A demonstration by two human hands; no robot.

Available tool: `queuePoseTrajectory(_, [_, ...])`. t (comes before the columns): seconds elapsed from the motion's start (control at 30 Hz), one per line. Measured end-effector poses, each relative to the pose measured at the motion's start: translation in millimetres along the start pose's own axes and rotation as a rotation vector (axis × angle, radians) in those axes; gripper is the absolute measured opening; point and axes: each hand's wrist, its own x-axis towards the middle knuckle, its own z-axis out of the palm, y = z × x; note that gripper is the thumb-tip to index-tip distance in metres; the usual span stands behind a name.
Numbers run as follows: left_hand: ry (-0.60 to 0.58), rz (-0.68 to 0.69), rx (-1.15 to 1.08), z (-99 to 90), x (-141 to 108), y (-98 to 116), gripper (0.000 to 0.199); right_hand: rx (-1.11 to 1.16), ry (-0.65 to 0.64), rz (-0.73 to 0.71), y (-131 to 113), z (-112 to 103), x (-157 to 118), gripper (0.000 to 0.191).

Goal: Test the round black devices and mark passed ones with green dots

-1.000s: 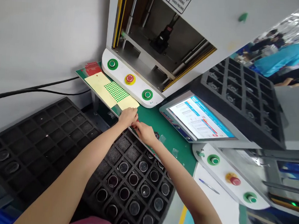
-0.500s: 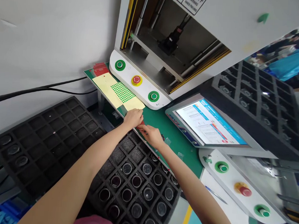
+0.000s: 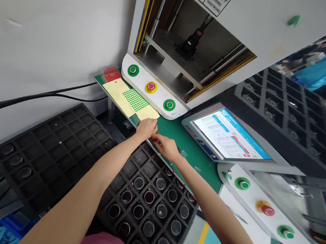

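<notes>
My left hand rests at the front edge of the green mat, its fingers curled. Close against it, my right hand has thumb and fingertips pinched together. A small red piece shows between the two hands; its kind and which hand grips it are mostly hidden. Beyond the left hand lies a cream sheet with a block of green dot stickers. Below both hands, a black foam tray holds several round, glass-faced parts in its compartments.
Behind the mat stands a press machine with a red stop button. A tilted screen is at the right, beside another foam tray. A second black tray lies left, near black cables. A pen lies on white paper.
The view has shifted slightly. Both hands stay together at the mat's edge, with the right fingertips moved only a little at the red piece.
</notes>
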Motion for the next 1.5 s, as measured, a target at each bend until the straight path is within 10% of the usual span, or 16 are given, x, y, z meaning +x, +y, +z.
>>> queuePoseTrajectory(0.43, [0.008,-0.015,0.017,-4.5,1,0,0.018,0.018,0.148,-0.017,-3,-5,-4,0.014])
queuePoseTrajectory(0.67, [0.003,-0.012,0.050,-7.4,7,-1,0.021,-0.050,0.684,0.526,47,-65,-130,0.025])
queuePoseTrajectory(0.83, [0.007,-0.030,0.093,-9.7,12,1,0.023,0.021,0.707,0.757,53,-31,-202,0.044])
queuePoseTrajectory(1.07, [-0.024,-0.070,0.234,-29.5,11,20,0.025,0.136,0.757,0.883,26,21,-180,0.053])
queuePoseTrajectory(1.3, [-0.070,-0.009,0.379,-69.8,9,65,0.023,0.355,0.826,0.910,11,-13,-159,0.066])
queuePoseTrajectory(1.5, [-0.028,0.316,0.291,-78.4,-47,123,0.020,0.615,0.965,0.834,-1,-46,-167,0.065])
